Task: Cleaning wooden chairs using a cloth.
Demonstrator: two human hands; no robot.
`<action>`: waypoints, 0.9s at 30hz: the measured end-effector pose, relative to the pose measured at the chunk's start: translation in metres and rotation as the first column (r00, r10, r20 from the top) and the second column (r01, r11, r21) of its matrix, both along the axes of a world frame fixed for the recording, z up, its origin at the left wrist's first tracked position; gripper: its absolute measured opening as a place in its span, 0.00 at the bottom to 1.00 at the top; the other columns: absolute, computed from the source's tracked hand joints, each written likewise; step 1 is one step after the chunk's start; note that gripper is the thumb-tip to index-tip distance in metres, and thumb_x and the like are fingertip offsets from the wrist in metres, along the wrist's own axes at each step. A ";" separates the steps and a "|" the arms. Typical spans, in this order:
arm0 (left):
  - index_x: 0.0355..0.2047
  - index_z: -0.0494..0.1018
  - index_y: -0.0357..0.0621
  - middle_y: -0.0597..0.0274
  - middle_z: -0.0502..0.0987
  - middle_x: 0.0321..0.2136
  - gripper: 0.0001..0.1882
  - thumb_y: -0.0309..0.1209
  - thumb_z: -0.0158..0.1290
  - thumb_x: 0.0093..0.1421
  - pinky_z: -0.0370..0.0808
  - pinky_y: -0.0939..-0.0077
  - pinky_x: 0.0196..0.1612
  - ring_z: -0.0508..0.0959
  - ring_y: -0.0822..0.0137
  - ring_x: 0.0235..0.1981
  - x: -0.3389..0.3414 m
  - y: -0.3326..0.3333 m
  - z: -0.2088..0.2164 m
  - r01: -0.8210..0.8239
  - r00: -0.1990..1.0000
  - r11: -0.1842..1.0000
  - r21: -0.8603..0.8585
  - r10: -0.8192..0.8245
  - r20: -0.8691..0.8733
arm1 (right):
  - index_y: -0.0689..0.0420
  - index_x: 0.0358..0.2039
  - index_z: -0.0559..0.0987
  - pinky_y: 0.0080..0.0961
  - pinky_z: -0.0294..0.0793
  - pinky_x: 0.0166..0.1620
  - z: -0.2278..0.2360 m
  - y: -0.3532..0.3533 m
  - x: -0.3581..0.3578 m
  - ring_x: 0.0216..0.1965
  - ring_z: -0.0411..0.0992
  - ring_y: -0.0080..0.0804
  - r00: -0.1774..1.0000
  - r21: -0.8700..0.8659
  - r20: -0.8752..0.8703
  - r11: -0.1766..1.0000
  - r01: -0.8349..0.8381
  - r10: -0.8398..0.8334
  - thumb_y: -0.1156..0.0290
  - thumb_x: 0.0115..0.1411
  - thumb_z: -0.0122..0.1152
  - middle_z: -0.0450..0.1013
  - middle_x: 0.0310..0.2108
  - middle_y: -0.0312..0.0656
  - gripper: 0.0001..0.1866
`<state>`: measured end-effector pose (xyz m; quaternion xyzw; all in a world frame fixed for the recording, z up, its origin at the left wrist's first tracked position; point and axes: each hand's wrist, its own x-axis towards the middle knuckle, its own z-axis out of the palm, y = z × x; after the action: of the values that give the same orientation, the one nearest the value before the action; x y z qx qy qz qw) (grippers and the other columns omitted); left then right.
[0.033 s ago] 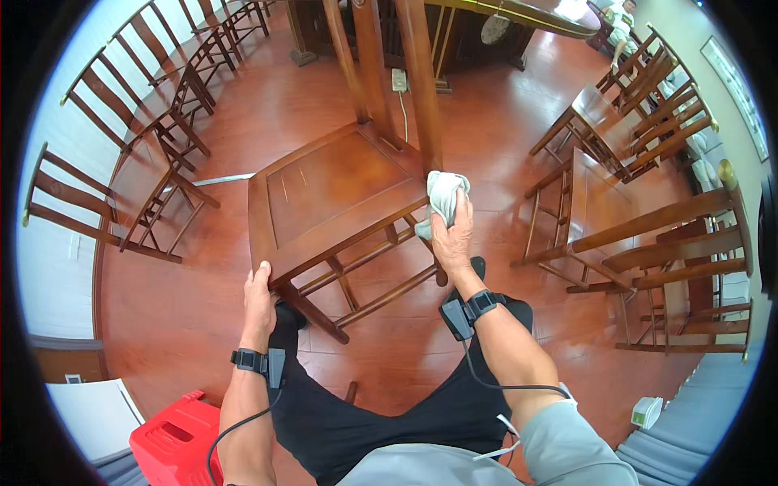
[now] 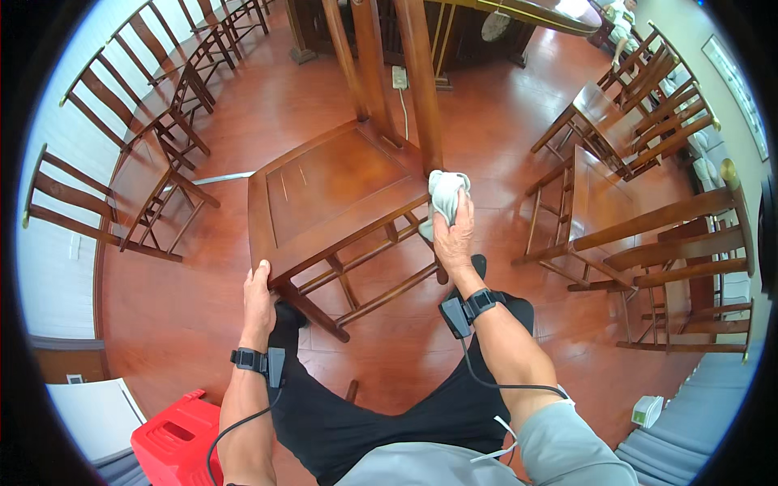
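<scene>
In front of me stands a brown wooden chair [image 2: 340, 186], its tall slatted back rising at the far side. My left hand [image 2: 258, 298] grips the near left corner of the seat, thumb on top and the other fingers mostly hidden beneath the edge. At the seat's right rear corner, my right hand [image 2: 456, 235] holds a pale, crumpled cloth [image 2: 448, 191] against the base of the back post. Two thin light marks show on the seat panel.
Wooden chairs [image 2: 150, 166] line the left wall, and more chairs [image 2: 600, 194] stand at the right. A red plastic stool [image 2: 174, 437] is beside my left forearm. A dark table [image 2: 535, 14] stands at the back, near a white power socket [image 2: 399, 78]. Another person [image 2: 622, 24] sits far right.
The cloth and my right hand have shifted very slightly at the post. My left hand and the chair stay in place.
</scene>
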<state>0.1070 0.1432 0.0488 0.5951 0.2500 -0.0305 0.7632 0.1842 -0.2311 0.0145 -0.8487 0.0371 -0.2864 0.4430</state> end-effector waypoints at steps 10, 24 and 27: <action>0.49 0.72 0.43 0.61 0.78 0.42 0.20 0.48 0.46 0.71 0.72 0.59 0.48 0.75 0.65 0.42 0.022 -0.004 0.000 0.063 0.998 0.997 0.047 -0.064 0.021 | 0.54 0.52 0.81 0.31 0.76 0.51 -0.052 -0.099 -0.008 0.47 0.78 0.29 0.936 0.377 -0.333 0.926 0.020 0.115 0.79 0.55 0.58 0.82 0.43 0.41 0.23; 0.56 0.70 0.39 0.58 0.77 0.47 0.24 0.45 0.50 0.68 0.72 0.63 0.49 0.74 0.64 0.48 0.017 0.006 -0.009 0.051 0.999 0.995 0.080 -0.052 0.011 | 0.54 0.41 0.83 0.41 0.80 0.48 0.121 -0.063 0.098 0.45 0.79 0.46 0.825 -0.769 -0.563 0.399 -0.499 -0.053 0.72 0.57 0.59 0.78 0.46 0.50 0.11; 0.56 0.70 0.40 0.58 0.77 0.48 0.25 0.47 0.50 0.68 0.71 0.59 0.49 0.74 0.63 0.48 0.017 -0.002 -0.006 -0.003 0.998 0.996 0.086 0.008 -0.057 | 0.54 0.43 0.83 0.43 0.80 0.47 0.116 -0.060 0.097 0.45 0.79 0.48 0.845 -0.790 -0.529 0.412 -0.455 -0.080 0.74 0.57 0.59 0.77 0.46 0.51 0.13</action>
<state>0.1235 0.1417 0.0431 0.6256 0.2745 -0.0346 0.7294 0.2809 -0.2907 0.1300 -0.9914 -0.1094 0.0170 -0.0702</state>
